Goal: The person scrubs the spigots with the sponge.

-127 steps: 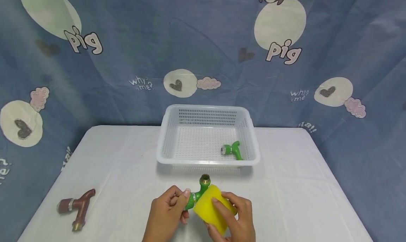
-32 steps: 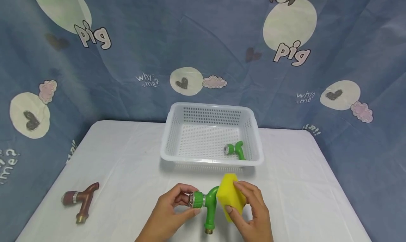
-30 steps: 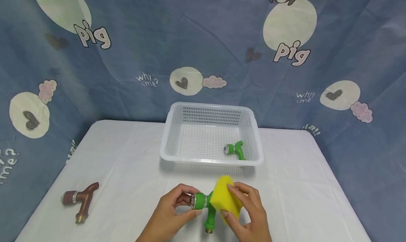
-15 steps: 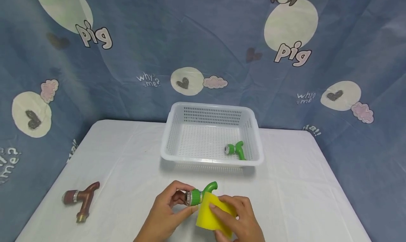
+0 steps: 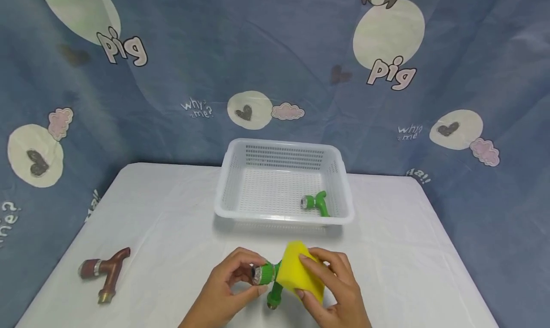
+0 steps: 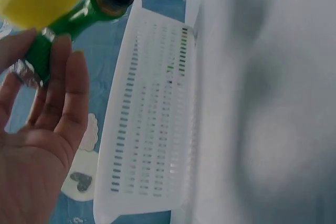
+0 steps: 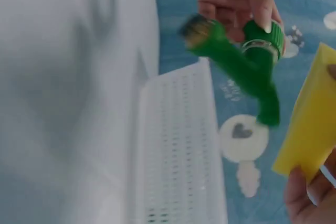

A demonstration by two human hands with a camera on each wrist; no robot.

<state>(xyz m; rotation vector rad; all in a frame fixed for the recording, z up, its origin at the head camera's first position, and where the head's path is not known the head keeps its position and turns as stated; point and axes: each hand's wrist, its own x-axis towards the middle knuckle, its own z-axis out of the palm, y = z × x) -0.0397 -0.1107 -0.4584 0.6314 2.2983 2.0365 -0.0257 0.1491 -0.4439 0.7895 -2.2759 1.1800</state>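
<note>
My left hand (image 5: 229, 285) pinches a green faucet (image 5: 274, 294) by its ribbed knob, between thumb and fingers. The faucet's brass threaded end points down toward me in the head view, and its spout is hidden behind a yellow sponge (image 5: 301, 273). My right hand (image 5: 339, 287) grips that sponge with thumb and fingers, holding it up against or just in front of the faucet's body. In the right wrist view the faucet (image 7: 239, 69) looks blurred and a gap shows between it and the sponge (image 7: 310, 116).
A white perforated basket (image 5: 283, 219) stands at the back middle, with another green faucet (image 5: 317, 203) lying in its right front corner. On the left of the white table (image 5: 172, 213) lies a brown faucet (image 5: 111, 273). A blue printed cloth (image 5: 275, 46) hangs behind.
The green faucet has been turned about in my left hand, its threaded end swinging from up to down earlier on. The sponge has moved back and forth along it, most recently upward.
</note>
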